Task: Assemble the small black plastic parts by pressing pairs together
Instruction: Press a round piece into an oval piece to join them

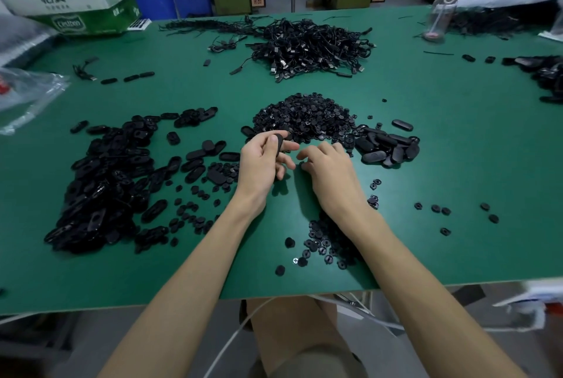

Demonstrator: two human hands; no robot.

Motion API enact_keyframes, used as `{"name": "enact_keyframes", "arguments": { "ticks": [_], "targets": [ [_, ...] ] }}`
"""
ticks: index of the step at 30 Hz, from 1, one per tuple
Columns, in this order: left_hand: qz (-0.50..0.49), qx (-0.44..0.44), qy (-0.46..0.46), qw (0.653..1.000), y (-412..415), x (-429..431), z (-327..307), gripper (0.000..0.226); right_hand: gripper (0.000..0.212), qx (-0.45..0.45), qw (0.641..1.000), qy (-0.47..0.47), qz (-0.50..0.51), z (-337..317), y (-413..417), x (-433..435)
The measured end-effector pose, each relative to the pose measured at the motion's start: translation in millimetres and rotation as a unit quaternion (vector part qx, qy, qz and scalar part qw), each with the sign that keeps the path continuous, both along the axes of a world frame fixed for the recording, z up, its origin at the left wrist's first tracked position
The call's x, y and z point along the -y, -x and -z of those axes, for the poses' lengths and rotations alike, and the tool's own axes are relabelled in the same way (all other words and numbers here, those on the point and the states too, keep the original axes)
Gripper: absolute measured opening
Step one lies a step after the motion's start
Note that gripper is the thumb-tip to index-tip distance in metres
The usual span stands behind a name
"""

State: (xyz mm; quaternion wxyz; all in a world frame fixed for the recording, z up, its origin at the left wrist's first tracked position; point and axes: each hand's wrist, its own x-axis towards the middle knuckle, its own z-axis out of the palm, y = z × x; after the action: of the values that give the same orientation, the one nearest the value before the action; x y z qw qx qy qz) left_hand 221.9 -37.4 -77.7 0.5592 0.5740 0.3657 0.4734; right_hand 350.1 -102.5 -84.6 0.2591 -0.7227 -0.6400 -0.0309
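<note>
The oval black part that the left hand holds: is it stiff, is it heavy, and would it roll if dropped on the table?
Probably stiff: the oval black part keeps its shape pinched in the left hand. Likely light, since fingertips alone carry it. Unlikely to roll: similar ovals lie flat on the table.

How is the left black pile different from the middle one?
The left pile of flat black oval plastic shells holds long, bigger pieces, spread wide; the middle heap of small round black plastic buttons holds tiny pieces, mounded tightly. Both are black, on the green table.
</note>
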Motion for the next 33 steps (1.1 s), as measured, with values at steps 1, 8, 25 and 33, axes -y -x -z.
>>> {"name": "enact_keyframes", "arguments": {
  "ticks": [1,8,25,33],
  "targets": [
    [0.001,0.001,0.000,1.000,0,0,0,0.024,0.022,-0.004,1.000,-0.004,0.006,-1,0,0],
    [0.008,-0.004,-0.016,1.000,2,2,-3,0.024,0.016,-0.074,0.995,-0.068,0.027,-6,2,6],
    [0.002,-0.045,-0.027,0.999,0,1,1,0.021,0.015,-0.168,0.984,-0.064,0.002,-7,0,8],
    [0.003,-0.030,-0.014,0.999,0,2,-1,0.019,0.012,-0.215,0.970,-0.111,0.010,-11,-1,10]
  ]
}}
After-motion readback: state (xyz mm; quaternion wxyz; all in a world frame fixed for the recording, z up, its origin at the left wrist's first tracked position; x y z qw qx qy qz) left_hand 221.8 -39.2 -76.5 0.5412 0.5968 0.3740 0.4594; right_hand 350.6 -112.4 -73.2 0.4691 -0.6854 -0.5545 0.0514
